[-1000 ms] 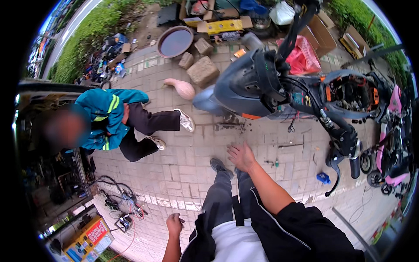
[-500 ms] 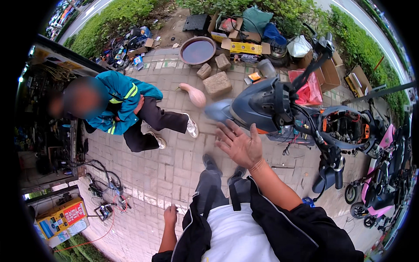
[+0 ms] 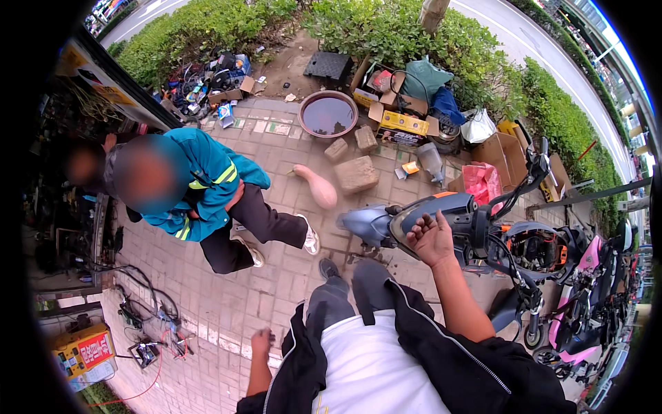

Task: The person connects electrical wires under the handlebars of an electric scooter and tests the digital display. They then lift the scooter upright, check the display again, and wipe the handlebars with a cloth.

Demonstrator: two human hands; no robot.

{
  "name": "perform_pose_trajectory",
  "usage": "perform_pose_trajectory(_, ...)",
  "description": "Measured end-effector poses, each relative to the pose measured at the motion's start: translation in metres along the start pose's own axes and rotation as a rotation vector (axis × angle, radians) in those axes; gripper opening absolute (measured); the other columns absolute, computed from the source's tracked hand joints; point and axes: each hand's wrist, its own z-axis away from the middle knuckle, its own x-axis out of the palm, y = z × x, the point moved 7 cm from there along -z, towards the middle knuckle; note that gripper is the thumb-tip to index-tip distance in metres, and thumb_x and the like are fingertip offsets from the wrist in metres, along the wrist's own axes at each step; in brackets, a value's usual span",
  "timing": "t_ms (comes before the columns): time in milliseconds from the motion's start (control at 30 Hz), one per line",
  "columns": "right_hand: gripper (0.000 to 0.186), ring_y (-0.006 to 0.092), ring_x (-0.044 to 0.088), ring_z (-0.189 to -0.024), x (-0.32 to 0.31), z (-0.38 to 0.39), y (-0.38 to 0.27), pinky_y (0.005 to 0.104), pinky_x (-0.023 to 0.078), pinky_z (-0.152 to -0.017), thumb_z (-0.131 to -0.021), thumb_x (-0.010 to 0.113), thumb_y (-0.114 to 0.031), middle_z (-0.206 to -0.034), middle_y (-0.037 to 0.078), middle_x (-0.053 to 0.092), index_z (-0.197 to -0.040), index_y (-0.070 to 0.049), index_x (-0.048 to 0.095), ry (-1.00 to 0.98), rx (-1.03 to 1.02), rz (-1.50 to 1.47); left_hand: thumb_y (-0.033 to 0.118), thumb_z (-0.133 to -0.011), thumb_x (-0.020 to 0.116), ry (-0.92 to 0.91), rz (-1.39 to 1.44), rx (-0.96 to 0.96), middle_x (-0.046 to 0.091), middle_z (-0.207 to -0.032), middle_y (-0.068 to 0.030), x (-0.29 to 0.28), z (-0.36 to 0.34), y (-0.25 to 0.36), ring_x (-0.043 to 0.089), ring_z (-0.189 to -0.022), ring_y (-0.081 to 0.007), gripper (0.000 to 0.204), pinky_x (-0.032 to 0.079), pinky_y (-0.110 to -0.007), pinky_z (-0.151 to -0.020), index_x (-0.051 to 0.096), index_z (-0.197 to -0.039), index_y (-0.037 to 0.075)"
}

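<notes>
My right hand (image 3: 432, 239) is raised palm up, its fingers loosely bent and apart, with nothing in it. It appears in front of the grey-blue scooter (image 3: 372, 225), whose front end points towards the middle of the paving; I cannot tell whether they touch. Low at my side hangs my left hand (image 3: 262, 343), its fingers curled in and no object showing in it. Beyond my feet lies a pale pink, long-necked gourd (image 3: 321, 191), beside a rough stone block (image 3: 356, 175).
At the left sits a person in a teal jacket (image 3: 227, 172), legs stretched towards me. A brown basin of water (image 3: 328, 115), cardboard boxes (image 3: 403, 127) and a pink bag (image 3: 483, 183) stand farther back. Cables (image 3: 148, 297) lie at lower left; pink scooters (image 3: 576, 297) stand at right.
My right hand has moved right and its fingers have bent more. The view has shifted and one of my legs has come forward. The seated person stays put.
</notes>
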Motion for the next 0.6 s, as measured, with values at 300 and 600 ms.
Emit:
perform_pose_trajectory(300,0.037,0.0188,0.054,-0.068,0.101,-0.064,-0.002,0.0385,0.048,-0.066,-0.095,0.047,-0.045,-0.076,0.002,0.056,-0.089,-0.01,0.059,-0.048,-0.025,0.119,0.032,-0.092,0.052,0.058,0.181,-0.034,0.066,-0.084,-0.0105,-0.028,-0.078,0.086,0.063,-0.072,-0.0188,0.033,0.048,-0.033,-0.061,0.059,-0.1,0.001)
perform_pose_trajectory(600,0.033,0.019,0.055,-0.07,0.213,-0.206,-0.028,0.0378,0.048,-0.068,-0.093,0.051,-0.043,-0.079,0.003,0.057,-0.09,-0.011,0.059,-0.107,0.002,0.15,0.03,-0.088,0.055,-0.004,-0.043,-0.08,0.064,-0.074,-0.008,-0.02,-0.125,0.165,0.061,-0.063,-0.0179,0.029,0.048,-0.032,-0.055,0.06,-0.091,0.001)
